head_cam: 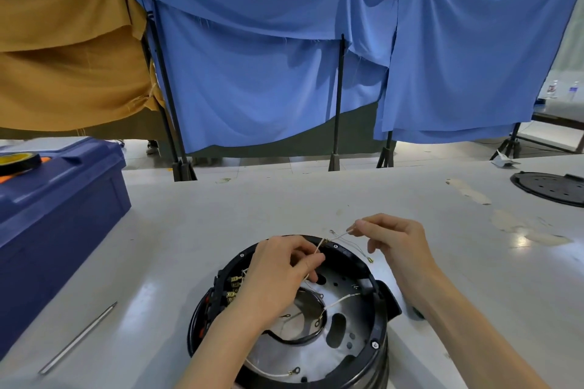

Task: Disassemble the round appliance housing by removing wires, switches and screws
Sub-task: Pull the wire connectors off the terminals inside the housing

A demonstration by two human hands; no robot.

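Note:
The round black appliance housing (376,335) lies open side up on the white table, its silver metal plate (343,303) showing inside. My left hand (278,275) hovers over the housing's left half and pinches a thin white wire (319,246) between thumb and fingers. My right hand (395,240) is just beyond the far rim, pinching the other end of the thin wires (343,233), whose ring terminals dangle. More white wires with ring terminals (335,301) lie loose on the plate. Brass switch terminals (234,286) sit on the left inner wall.
A blue toolbox (60,215) with a roll of black tape (19,163) on top stands at the left. A grey metal rod (79,338) lies on the table at the front left. A black round cover (553,188) rests at the far right. Draped cloth screens hang behind the table.

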